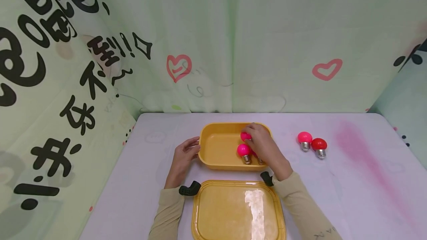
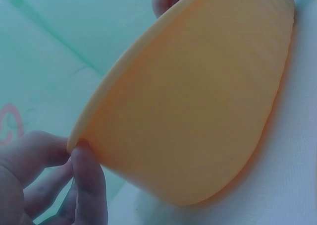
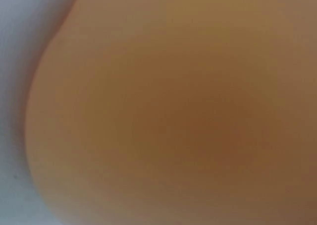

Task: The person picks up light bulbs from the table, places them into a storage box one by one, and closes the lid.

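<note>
The left hand (image 1: 185,155) pinches the left rim of a yellow plastic box (image 1: 217,166); in the left wrist view, thumb and finger (image 2: 89,170) meet at the rim's corner. Inside the box's right half, the right hand (image 1: 263,144) grips a pink light bulb (image 1: 245,136). Just below that one lies another pink bulb (image 1: 244,150) with a silver screw base. A further bulb (image 1: 260,160) beside it is mostly hidden under the right hand. Close up, the box wall (image 3: 173,111) fills the right wrist view, where no hand shows.
A yellow lid (image 1: 227,210) lies flat in front of the box, between the forearms. To the right on the white table (image 1: 350,203) are a pink bulb (image 1: 304,137) and a red bulb (image 1: 319,144). A pale green curtain (image 1: 267,47) hangs behind.
</note>
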Motion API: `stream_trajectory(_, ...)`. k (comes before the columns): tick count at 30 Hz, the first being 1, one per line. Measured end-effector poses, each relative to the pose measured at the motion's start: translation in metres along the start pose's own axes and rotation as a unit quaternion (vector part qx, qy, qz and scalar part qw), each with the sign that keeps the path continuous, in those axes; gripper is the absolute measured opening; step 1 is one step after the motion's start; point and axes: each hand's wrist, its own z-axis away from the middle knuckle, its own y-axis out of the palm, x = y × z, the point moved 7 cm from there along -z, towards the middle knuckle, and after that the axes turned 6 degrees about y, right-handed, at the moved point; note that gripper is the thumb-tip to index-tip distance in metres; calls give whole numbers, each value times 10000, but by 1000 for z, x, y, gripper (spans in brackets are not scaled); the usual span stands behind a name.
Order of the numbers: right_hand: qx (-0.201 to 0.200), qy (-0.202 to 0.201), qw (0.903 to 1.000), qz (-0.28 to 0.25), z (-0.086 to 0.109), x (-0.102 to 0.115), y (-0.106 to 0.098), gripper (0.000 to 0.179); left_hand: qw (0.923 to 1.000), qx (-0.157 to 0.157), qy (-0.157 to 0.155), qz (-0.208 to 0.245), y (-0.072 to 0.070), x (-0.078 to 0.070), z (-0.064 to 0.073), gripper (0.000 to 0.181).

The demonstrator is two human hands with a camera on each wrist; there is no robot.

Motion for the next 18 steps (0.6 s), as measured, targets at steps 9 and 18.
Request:
stream_trajectory(9, 33, 78, 10000, -15, -1, -7, 12, 25, 9997, -219, -67, 26, -6, 31, -15, 39)
stream_trajectory(18, 81, 146, 9998, 107, -2, -8, 17, 27, 9996, -259, -62, 12, -6, 30, -15, 37)
